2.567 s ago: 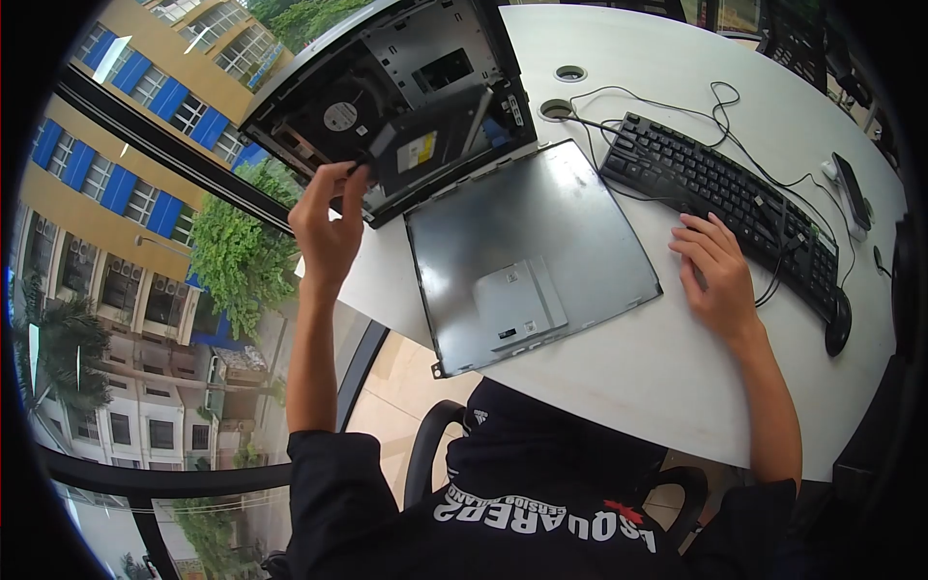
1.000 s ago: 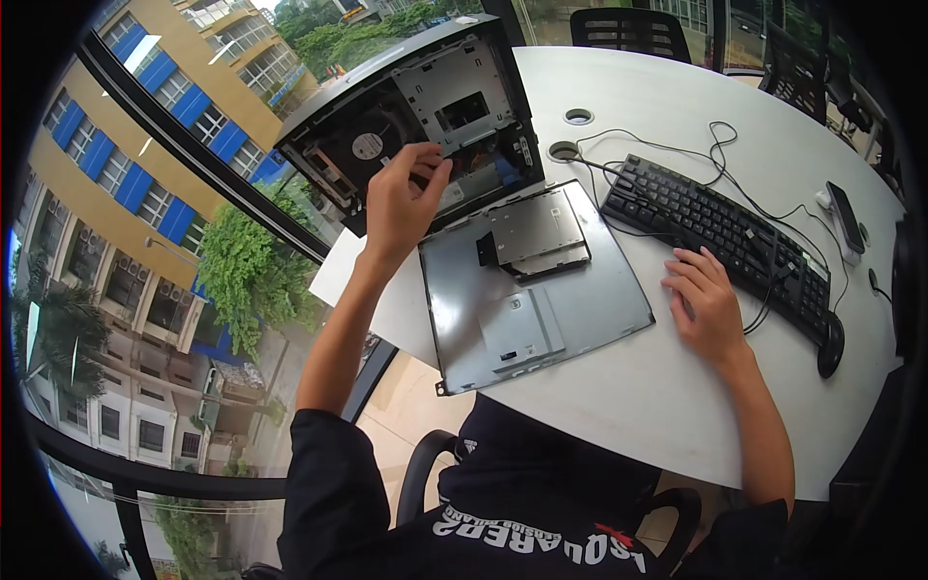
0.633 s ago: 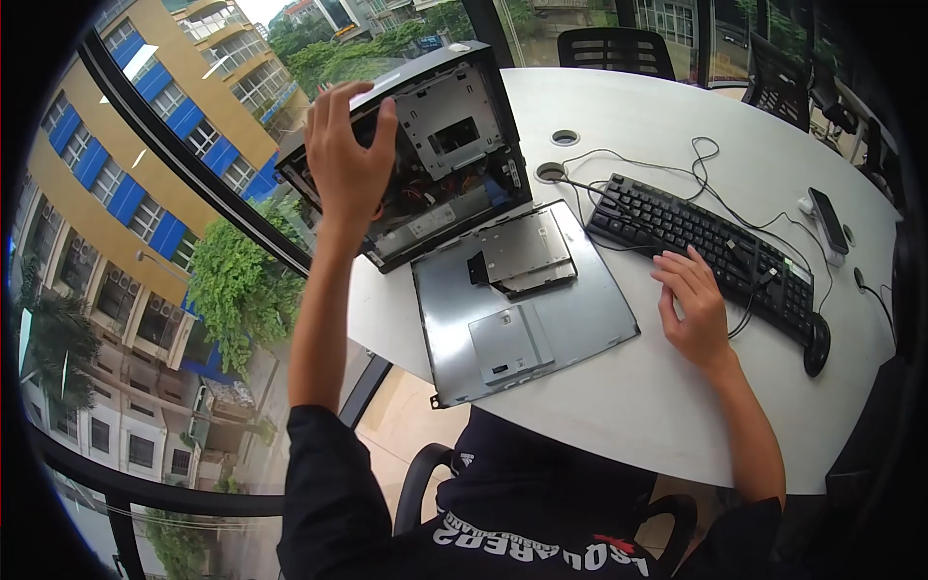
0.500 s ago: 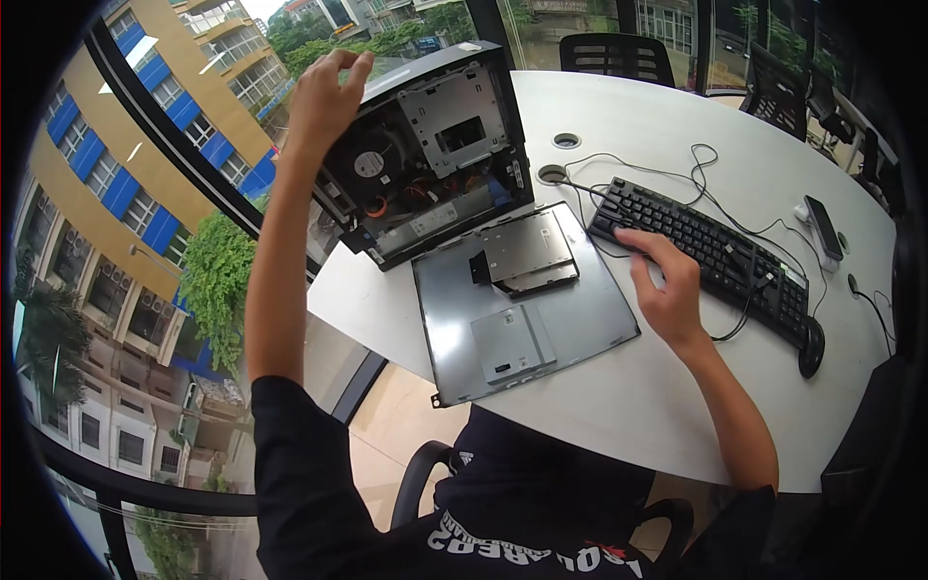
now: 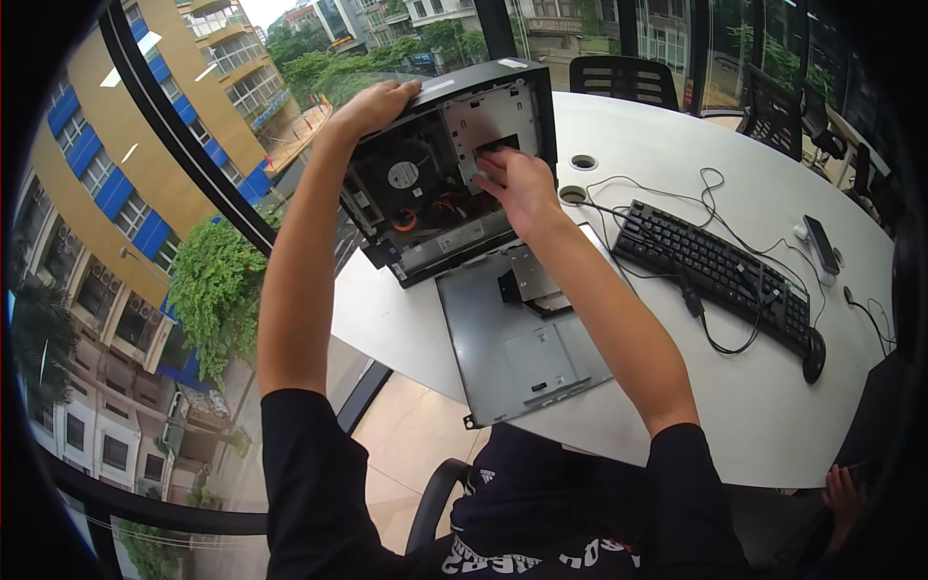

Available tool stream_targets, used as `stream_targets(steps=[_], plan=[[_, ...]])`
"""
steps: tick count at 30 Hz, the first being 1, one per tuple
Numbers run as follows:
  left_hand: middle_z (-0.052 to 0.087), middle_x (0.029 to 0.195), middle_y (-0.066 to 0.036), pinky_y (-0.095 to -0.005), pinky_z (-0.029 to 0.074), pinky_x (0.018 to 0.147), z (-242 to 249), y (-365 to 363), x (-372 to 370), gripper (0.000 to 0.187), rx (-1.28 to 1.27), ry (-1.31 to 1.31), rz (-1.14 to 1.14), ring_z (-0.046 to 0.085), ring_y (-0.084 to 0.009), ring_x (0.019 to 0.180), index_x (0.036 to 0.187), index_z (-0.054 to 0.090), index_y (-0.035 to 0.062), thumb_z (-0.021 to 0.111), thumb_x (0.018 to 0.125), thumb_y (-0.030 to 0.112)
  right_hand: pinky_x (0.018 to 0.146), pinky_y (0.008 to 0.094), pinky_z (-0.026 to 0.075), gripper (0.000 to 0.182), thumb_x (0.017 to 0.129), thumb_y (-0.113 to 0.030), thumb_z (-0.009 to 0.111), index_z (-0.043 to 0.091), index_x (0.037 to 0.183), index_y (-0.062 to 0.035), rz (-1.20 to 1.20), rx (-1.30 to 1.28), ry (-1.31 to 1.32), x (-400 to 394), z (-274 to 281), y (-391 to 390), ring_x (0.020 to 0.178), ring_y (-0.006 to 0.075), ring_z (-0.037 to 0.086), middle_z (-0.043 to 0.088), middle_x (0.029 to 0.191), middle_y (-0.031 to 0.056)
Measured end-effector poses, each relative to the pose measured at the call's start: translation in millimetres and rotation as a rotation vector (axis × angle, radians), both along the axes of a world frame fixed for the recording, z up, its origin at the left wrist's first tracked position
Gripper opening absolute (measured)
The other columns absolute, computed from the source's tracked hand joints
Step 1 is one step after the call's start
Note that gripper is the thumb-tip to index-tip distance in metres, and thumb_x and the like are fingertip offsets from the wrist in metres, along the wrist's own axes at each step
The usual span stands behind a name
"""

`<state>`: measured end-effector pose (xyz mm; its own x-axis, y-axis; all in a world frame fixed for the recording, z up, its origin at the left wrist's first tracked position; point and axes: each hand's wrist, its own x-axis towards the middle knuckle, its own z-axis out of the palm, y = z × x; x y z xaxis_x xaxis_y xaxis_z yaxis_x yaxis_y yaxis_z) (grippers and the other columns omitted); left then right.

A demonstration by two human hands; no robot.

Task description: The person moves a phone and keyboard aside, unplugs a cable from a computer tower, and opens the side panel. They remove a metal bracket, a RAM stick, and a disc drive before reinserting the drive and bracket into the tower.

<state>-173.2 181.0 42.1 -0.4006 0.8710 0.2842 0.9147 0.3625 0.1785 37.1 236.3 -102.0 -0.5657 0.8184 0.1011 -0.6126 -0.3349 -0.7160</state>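
Computer case [image 5: 483, 76] stands upright on the white bench [image 5: 773, 425], its open side facing the wearer. Left hand [image 5: 372, 108] is at the top edge of the case, fingers bent over the rim; its thumb is hidden, so whether this grip is clamped on the edge cannot be told. Right hand [image 5: 522, 188] is at the metal bracket [image 5: 491, 114] in the upper right of the case, fingertips at the bracket's dark opening, thumb lower and a little apart from the fingers; cannot tell whether this grip holds anything. Inside the case, left of the bracket, is a round black fan [image 5: 404, 175] with a pale label; orange wiring [image 5: 404, 220] sits below it. Just in front of the case a flat metal panel [image 5: 471, 333] lies on the bench, with a silver drive [image 5: 532, 275] on top, partly covered by the right forearm [image 5: 619, 319]. Right of the case: black keyboard [image 5: 715, 261], a black cable [image 5: 692, 302] looped over it, and a mouse [image 5: 815, 356] at its far end. Farther right of the case, a phone [image 5: 822, 244]. Beyond the case, past the bench edge, a black chair [image 5: 623, 82]. Well apart from the case, at lower right, another person's hand [image 5: 846, 496] shows.
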Motion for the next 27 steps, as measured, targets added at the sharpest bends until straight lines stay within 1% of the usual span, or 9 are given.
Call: stream_targets(steps=[1, 2, 8, 11, 15, 18, 20, 23, 27], plan=[[0.054, 0.152, -0.019, -0.0428, 0.029, 0.121, 0.3, -0.5, -0.2, 0.069, -0.001, -0.017, 0.002, 0.046, -0.0352, 0.144, 0.147, 0.056, 0.0049, 0.038, 0.106, 0.058, 0.104, 0.0413, 0.055, 0.030, 0.100, -0.005, 0.054, 0.056, 0.126, 0.0102, 0.009, -0.012, 0.022, -6.2, -0.8, 1.2, 0.116, 0.0273, 0.063, 0.062, 0.125, 0.0189], [0.054, 0.151, -0.019, -0.0427, 0.030, 0.121, 0.9, -1.6, 1.9, 0.069, -0.004, -0.035, 0.000, 0.046, -0.0350, 0.144, 0.146, 0.056, 0.0049, 0.038, 0.106, 0.058, 0.098, 0.0381, 0.059, 0.027, 0.099, -0.005, 0.056, 0.058, 0.123, 0.0087, 0.008, -0.008, 0.052, -7.8, 2.9, -1.3, 0.114, 0.0255, 0.063, 0.063, 0.123, 0.0165], [0.055, 0.151, -0.019, -0.0410, 0.035, 0.118, 2.1, -2.1, 0.0, 0.068, -0.009, -0.059, -0.031, 0.050, -0.0337, 0.141, 0.146, 0.056, 0.0047, 0.039, 0.106, 0.057, 0.086, 0.0318, 0.063, 0.030, 0.101, -0.015, 0.063, 0.059, 0.124, 0.0042, -0.122, -0.117, 0.046, -22.1, 8.2, -1.9, 0.110, 0.0217, 0.063, 0.064, 0.120, 0.0126], [0.056, 0.150, -0.019, -0.0403, 0.036, 0.117, 1.5, 0.0, -1.1, 0.068, -0.012, -0.050, -0.038, 0.051, -0.0331, 0.140, 0.147, 0.056, 0.0048, 0.039, 0.106, 0.057, 0.074, 0.0296, 0.065, 0.035, 0.100, -0.019, 0.068, 0.062, 0.124, 0.0059, -0.150, -0.131, 0.055, -27.4, 5.5, 2.8, 0.103, 0.0197, 0.065, 0.064, 0.115, 0.0107], [0.057, 0.149, -0.019, -0.0391, 0.037, 0.116, 4.2, -5.5, 7.6, 0.068, -0.011, -0.055, -0.010, 0.052, -0.0322, 0.139, 0.147, 0.056, 0.0048, 0.039, 0.106, 0.056, 0.076, 0.0303, 0.064, 0.032, 0.101, -0.022, 0.068, 0.062, 0.120, 0.0037, -0.155, -0.120, 0.047, -32.6, 3.4, 4.7, 0.102, 0.0191, 0.064, 0.064, 0.113, 0.0097], [0.060, 0.142, -0.027, -0.0443, 0.040, 0.113, -1.0, -0.2, -4.9, 0.071, 0.066, -0.065, -0.106, 0.054, -0.0403, 0.136, 0.136, 0.063, -0.0025, 0.042, 0.103, 0.057, 0.081, 0.0310, 0.062, 0.031, 0.100, -0.023, 0.069, 0.060, 0.119, 0.0011, -0.120, -0.117, 0.055, -28.4, 0.6, 3.7, 0.101, 0.0187, 0.062, 0.062, 0.111, 0.0087], [0.059, 0.145, -0.022, -0.0401, 0.038, 0.115, 0.0, 1.0, -5.2, 0.069, 0.023, -0.090, -0.057, 0.053, -0.0346, 0.137, 0.141, 0.059, 0.0014, 0.041, 0.105, 0.057, 0.079, 0.0311, 0.062, 0.030, 0.101, -0.023, 0.068, 0.060, 0.117, 0.0005, -0.111, -0.128, 0.079, -28.9, 0.6, 3.0, 0.098, 0.0178, 0.061, 0.061, 0.107, 0.0074], [0.059, 0.146, -0.019, -0.0378, 0.038, 0.114, 2.4, 2.5, -3.1, 0.068, 0.005, -0.068, -0.040, 0.055, -0.0321, 0.136, 0.144, 0.058, 0.0033, 0.041, 0.105, 0.057, 0.069, 0.0292, 0.063, 0.022, 0.102, -0.024, 0.066, 0.059, 0.099, -0.0035, -0.156, -0.091, 0.104, -34.4, -4.3, 5.0, 0.079, 0.0166, 0.065, 0.063, 0.094, 0.0081], [0.060, 0.145, -0.020, -0.0380, 0.040, 0.113, 1.8, -1.6, 0.5, 0.069, 0.015, -0.037, -0.013, 0.056, -0.0325, 0.134, 0.143, 0.059, 0.0030, 0.042, 0.105, 0.058, 0.070, 0.0303, 0.062, 0.019, 0.103, -0.021, 0.064, 0.057, 0.097, -0.0042, -0.110, -0.051, 0.189, -35.1, -10.7, 6.9, 0.081, 0.0163, 0.063, 0.062, 0.093, 0.0071]])
